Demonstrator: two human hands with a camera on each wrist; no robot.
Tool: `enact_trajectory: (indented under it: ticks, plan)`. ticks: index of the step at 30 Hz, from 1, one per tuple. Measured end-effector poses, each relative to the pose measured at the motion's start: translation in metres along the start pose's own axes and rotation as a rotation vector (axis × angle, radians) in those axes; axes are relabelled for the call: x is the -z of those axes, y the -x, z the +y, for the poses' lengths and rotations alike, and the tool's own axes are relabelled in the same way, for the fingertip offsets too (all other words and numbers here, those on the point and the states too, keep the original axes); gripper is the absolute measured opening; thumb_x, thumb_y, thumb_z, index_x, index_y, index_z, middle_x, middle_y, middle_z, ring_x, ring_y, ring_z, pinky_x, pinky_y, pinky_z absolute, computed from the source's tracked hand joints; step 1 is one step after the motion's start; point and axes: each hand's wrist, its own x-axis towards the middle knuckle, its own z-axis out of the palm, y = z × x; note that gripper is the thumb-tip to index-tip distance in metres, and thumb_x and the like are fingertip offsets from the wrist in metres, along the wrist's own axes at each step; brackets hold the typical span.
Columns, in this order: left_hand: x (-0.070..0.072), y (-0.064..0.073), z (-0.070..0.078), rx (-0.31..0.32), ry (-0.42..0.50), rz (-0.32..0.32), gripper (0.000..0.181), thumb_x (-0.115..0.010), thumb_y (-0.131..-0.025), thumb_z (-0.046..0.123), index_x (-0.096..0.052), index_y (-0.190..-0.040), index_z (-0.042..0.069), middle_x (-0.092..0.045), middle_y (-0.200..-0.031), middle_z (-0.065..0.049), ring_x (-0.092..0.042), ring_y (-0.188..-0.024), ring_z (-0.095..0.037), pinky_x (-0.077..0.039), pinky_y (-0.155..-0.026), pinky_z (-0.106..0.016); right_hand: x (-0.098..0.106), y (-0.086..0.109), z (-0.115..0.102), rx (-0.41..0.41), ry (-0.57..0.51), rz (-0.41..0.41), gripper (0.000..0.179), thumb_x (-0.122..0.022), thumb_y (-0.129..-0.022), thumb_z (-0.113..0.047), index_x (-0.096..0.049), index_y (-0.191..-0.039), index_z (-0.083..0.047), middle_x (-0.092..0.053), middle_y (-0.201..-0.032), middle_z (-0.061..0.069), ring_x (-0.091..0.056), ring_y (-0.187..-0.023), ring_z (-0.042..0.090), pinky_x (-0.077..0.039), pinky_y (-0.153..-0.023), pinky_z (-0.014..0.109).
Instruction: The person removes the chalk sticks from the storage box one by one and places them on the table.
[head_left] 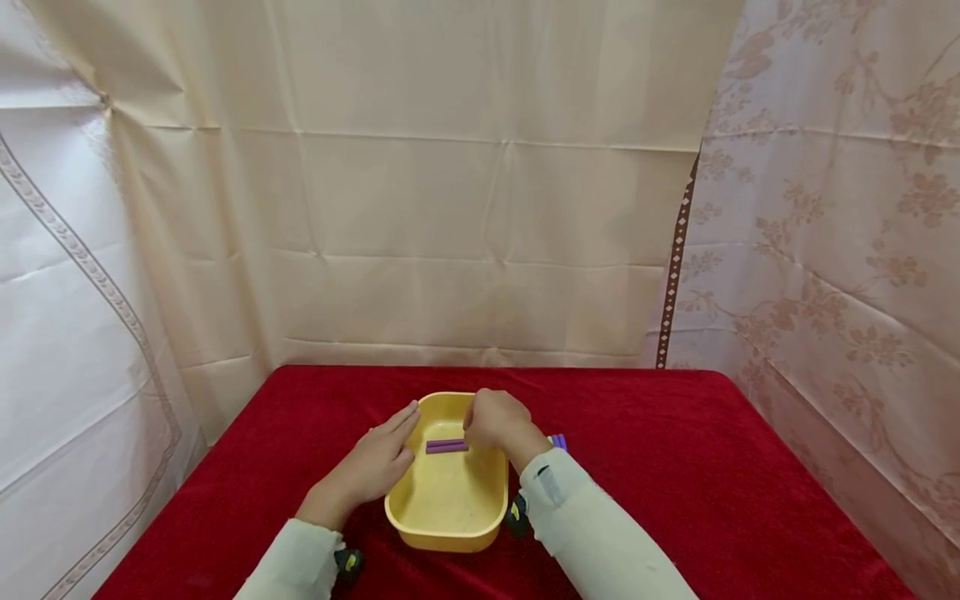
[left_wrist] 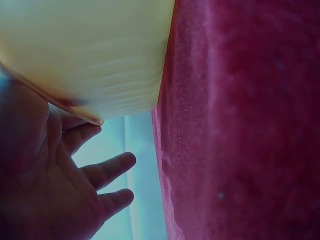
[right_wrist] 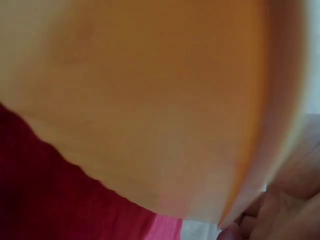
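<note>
A yellow plastic basin [head_left: 446, 508] stands on the red cloth. My left hand [head_left: 371, 462] rests at its left rim, fingers straight; the left wrist view shows the fingers [left_wrist: 107, 170] spread beside the rim. Two purple sticks [head_left: 446, 449] lie side by side across the upper part of the basin. My right hand [head_left: 498, 419] reaches over the right rim, fingers curled down close to the sticks' right ends. Its fingertips are hidden in the head view, so I cannot tell whether it pinches a stick. In the right wrist view the basin wall [right_wrist: 150, 75] hides most of that hand.
Blue-purple sticks and a pale green piece [head_left: 557, 441] lie just right of the basin, partly behind my right wrist. The red cloth [head_left: 675, 467] covers the table. Beige curtains [head_left: 480, 208] hang behind it, with patterned curtains [head_left: 840, 275] on the right.
</note>
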Motion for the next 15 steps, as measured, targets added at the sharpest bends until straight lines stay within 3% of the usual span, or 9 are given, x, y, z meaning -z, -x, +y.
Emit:
enact_trajectory:
  ticks: [5, 15]
  plan:
    - [0.0, 0.0, -0.001, 0.011, 0.002, -0.006, 0.059, -0.048, -0.104, 0.016, -0.036, -0.161, 0.005, -0.029, -0.171, -0.008, -0.034, -0.155, -0.032, -0.028, -0.122, -0.064, -0.006, -0.002, -0.001, 0.022, 0.094, -0.026, 0.012, -0.081, -0.075, -0.02, -0.078, -0.072, -0.031, -0.07, -0.077, -0.013, -0.058, -0.074, 0.017, -0.05, -0.056, 0.034]
    - [-0.001, -0.001, -0.002, 0.008, 0.004, 0.0, 0.059, -0.049, -0.104, 0.015, -0.036, -0.161, 0.005, -0.03, -0.17, -0.008, -0.034, -0.155, -0.031, -0.028, -0.122, -0.064, -0.019, -0.006, -0.004, 0.008, 0.305, -0.039, 0.022, -0.076, -0.079, -0.023, -0.066, -0.06, -0.026, -0.061, -0.065, -0.008, -0.056, -0.072, 0.022, -0.048, -0.058, 0.039]
